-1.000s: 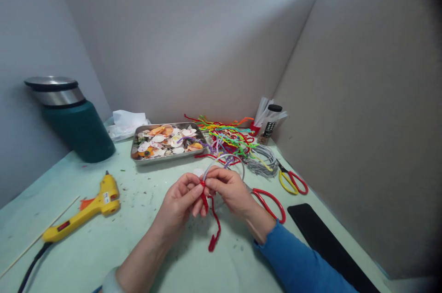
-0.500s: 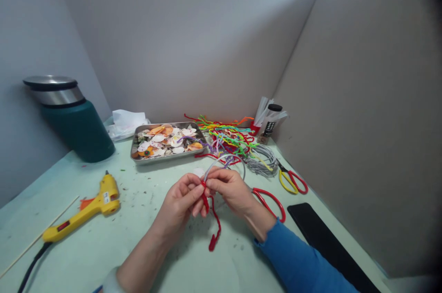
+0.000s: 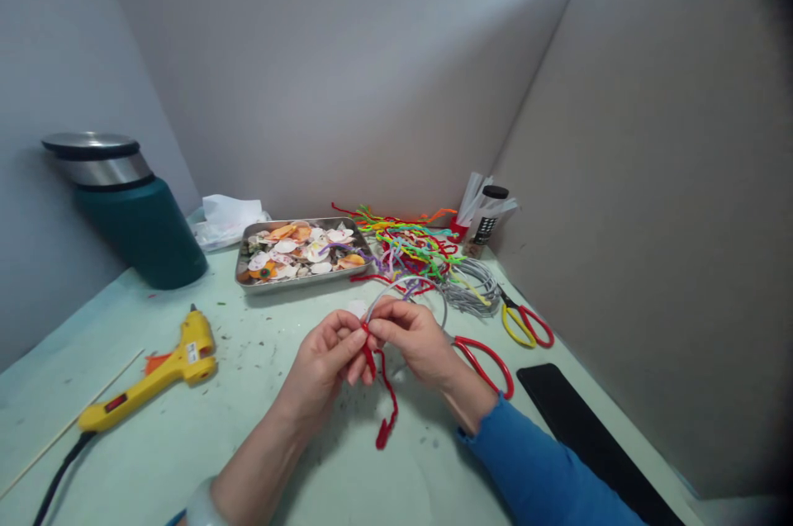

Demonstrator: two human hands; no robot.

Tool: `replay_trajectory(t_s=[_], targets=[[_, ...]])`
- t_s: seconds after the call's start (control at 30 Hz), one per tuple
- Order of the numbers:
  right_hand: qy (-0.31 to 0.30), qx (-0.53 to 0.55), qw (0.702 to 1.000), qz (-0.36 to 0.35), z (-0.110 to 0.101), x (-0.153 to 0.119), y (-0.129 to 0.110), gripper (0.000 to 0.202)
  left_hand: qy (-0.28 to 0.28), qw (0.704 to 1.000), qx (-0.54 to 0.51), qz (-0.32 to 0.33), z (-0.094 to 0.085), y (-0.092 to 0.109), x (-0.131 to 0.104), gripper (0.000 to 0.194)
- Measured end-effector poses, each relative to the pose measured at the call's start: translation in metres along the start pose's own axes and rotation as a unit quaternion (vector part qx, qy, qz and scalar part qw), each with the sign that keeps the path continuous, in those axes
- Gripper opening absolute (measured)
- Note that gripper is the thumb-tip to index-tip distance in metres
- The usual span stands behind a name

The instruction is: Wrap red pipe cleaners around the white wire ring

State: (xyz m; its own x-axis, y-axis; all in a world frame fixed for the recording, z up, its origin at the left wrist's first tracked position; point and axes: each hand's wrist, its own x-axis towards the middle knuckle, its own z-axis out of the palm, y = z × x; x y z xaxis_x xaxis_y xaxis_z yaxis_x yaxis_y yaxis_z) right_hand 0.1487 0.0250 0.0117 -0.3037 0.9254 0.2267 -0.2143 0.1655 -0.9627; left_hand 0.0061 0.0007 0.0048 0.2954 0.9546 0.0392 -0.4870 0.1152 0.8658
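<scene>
My left hand [image 3: 333, 353] pinches a piece of red yarn [image 3: 390, 394] between thumb and fingers near the middle of the view. Right beside it, my right hand [image 3: 405, 334] is closed on the same yarn, with the fingertips of both hands nearly touching. A thin grey hoop [image 3: 444, 303] arches up behind the fingers and meets the yarn at the pinch. From the hands the yarn's loose end hangs down and ends in a small folded tip. The fingers cover the exact spot where yarn and hoop join.
A tray of shells [image 3: 303, 285] lies behind my hands, with coloured yarn [image 3: 415, 241] and coiled grey wire [image 3: 474, 286] to its right. Left are a yellow glue gun [image 3: 145, 386] and a green bottle [image 3: 145, 233]. Red-handled scissors [image 3: 505, 373], yellow-and-red scissors [image 3: 520, 326] and a black strip [image 3: 576, 419] lie right.
The hoop's visible arc has shifted slightly to the right. Both hands keep their pinch in nearly the same place.
</scene>
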Motion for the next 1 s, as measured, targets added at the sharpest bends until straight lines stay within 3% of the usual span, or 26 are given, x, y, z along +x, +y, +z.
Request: replay_trajectory(t_s=[1.0], targets=[[0.018, 0.008, 1.0, -0.003, 0.0005, 0.001, 0.001, 0.009, 0.0, 1.0, -0.016, -0.002, 0.0019, -0.0008, -0.0013, 0.015]])
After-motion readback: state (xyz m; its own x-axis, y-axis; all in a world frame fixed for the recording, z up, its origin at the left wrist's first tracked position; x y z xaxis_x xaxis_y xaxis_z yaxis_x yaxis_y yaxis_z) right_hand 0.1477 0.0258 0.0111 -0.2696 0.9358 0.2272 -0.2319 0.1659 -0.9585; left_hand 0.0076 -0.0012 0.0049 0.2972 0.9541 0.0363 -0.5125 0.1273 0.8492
